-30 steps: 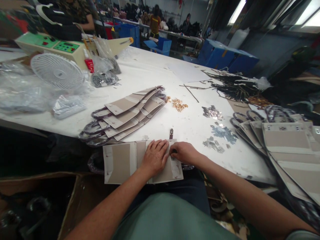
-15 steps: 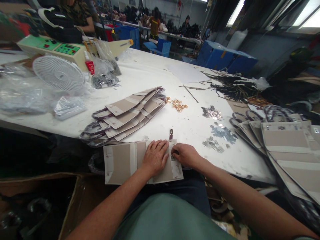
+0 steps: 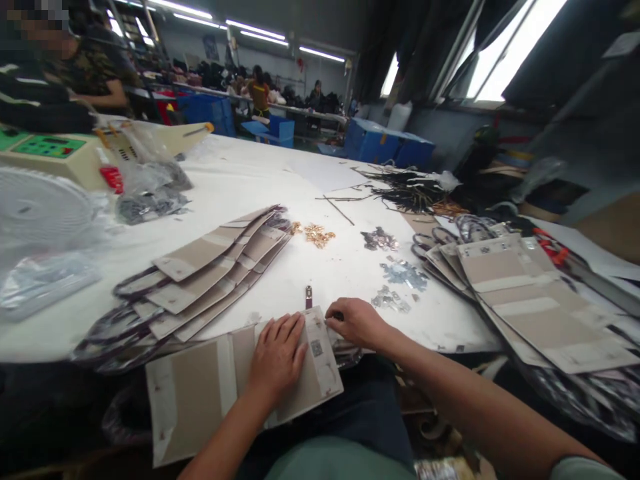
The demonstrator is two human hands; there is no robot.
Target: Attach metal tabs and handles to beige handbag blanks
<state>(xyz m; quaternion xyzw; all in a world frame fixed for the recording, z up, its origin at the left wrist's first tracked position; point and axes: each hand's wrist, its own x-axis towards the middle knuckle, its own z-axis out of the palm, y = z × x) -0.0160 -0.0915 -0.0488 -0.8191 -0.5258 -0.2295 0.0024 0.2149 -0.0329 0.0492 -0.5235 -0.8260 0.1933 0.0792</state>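
Note:
An opened-out beige bag body (image 3: 200,380) lies at the table's near edge, its lining side up. My left hand (image 3: 277,357) rests flat on its right half, fingers stretched out. A small square metal plate (image 3: 317,347) sits on the panel to the right of those fingers. Just off the panel's upper right corner, my right hand (image 3: 353,323) is closed with thumb and forefinger together; whatever they pinch is too small or hidden to make out. A dark strap tab with a metal fitting (image 3: 309,297) sticks out beyond the panel's far edge.
Stacked bag bodies lie to the left (image 3: 200,287) and right (image 3: 520,293). Gold fittings (image 3: 317,235), dark metal pieces (image 3: 380,239) and silver plates (image 3: 403,273) form piles. Black straps (image 3: 410,190) lie behind. A white fan (image 3: 40,207) stands left; a person (image 3: 95,73) is beyond.
My right hand has moved off the panel to its right, uncovering the metal plate. The bag body is now tilted, left end nearer me. The camera view has swung right.

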